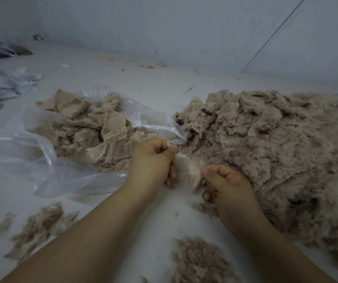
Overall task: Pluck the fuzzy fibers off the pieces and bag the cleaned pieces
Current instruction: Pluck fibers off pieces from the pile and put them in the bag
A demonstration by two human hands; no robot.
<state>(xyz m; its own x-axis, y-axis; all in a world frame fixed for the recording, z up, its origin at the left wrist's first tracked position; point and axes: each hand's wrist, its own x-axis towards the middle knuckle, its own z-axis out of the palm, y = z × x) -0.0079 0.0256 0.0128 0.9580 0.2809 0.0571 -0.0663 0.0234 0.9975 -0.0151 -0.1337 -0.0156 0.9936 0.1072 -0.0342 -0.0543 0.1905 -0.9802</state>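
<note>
Both hands in mid-frame, working one small fuzzy piece (194, 172) between them. Right hand (228, 184) grips its lower end, thumb on top, fingers curled under. Left hand (153, 158) is curled too, thumb & forefinger pinched near the piece's upper tip, right at the edge of the plastic bag (47, 158) — can't tell whether it's pinching fibers, the piece, or the bag lip; blurry there. The piece sits just above the white table (107, 74), between the bag & the big pile.

Bag lies open on the left, clear, crumpled, w/ cleaned pieces (94, 127) heaped in its mouth, smooth beige backing showing. To the right, the uncleaned pile (276, 144), shaggy, much larger, touching the right hand's knuckles.

Plucked fluff in tufts on the near table: one clump (196, 260) between the forearms, more at lower left (39, 227). Far left, white fabric bits (4, 82). Pale wall (184, 23) behind.
</note>
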